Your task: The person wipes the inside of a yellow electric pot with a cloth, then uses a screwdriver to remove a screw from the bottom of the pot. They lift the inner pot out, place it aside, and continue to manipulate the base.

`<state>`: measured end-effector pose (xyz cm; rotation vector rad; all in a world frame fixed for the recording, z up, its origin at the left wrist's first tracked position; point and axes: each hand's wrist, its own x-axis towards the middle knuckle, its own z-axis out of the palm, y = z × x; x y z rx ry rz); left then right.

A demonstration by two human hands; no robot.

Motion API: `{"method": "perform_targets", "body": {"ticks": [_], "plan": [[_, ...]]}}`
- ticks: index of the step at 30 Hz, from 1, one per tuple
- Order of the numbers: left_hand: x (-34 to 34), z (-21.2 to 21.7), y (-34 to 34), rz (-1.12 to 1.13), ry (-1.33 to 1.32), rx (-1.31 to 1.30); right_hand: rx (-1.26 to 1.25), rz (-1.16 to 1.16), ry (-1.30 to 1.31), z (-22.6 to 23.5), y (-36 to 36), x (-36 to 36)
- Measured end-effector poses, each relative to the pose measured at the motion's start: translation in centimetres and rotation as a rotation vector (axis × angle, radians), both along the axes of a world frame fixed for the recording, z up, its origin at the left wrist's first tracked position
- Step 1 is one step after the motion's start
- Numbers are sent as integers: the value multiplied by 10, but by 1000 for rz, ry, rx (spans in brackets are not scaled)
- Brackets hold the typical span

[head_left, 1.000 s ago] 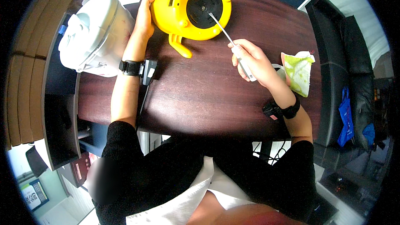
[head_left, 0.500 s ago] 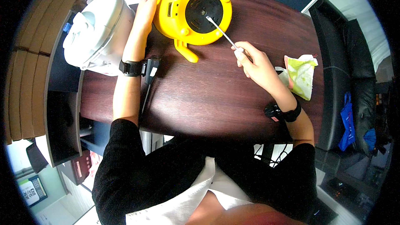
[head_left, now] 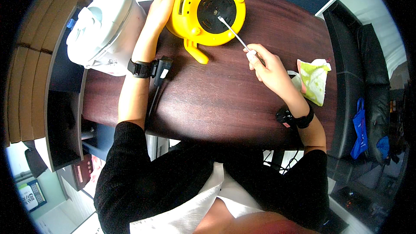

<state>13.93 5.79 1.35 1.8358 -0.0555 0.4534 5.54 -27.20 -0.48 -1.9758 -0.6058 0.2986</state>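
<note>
A yellow appliance (head_left: 182,25) lies tipped, its round underside with a black vented disc (head_left: 215,19) facing me. It has small yellow feet and a curved yellow handle (head_left: 196,52) at its lower side. My left hand (head_left: 162,8) grips its left side; the fingertips wrap over the far edge and are partly hidden. In my right hand (head_left: 269,65), closed around its grip, is a screwdriver (head_left: 234,33) with a metal shaft. Its flat tip is over the black disc, just below and right of the centre screw; whether it touches, I cannot tell.
A white lidded bucket-like container (head_left: 112,30) stands left of my left forearm. A black device with a cable (head_left: 162,70) lies by that wrist. A green and white cloth (head_left: 315,80) rests near the right edge of the dark wooden table (head_left: 216,104). Beyond is a black sofa (head_left: 353,78).
The yellow appliance and my left hand have shifted slightly right in view. The screwdriver tip has moved slightly with them, staying near the disc's centre.
</note>
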Motion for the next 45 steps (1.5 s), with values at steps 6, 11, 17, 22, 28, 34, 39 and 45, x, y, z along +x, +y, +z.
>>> {"method": "perform_targets", "body": {"ticks": [6, 11, 17, 22, 28, 34, 39, 45], "plan": [[6, -4, 4, 123, -63, 135, -14, -41, -56, 3, 0, 0], [4, 7, 11, -50, -49, 89, -62, -42, -60, 10, 2, -3], [-22, 33, -27, -101, -52, 319, -23, -45, -248, 3, 0, -6], [-23, 36, -27, -56, -142, 711, -68, -80, 35, 28, -1, -20], [-30, 65, -49, -169, -25, 643, -113, -137, -134, 25, -3, -24], [-31, 81, -58, -188, 172, 535, -172, -155, -195, 28, 1, -27], [-29, 77, -59, -254, 87, 382, -302, -188, -380, 40, 9, -30], [-28, 80, -51, -424, 39, 388, -486, -196, -524, 60, 15, -23]]}}
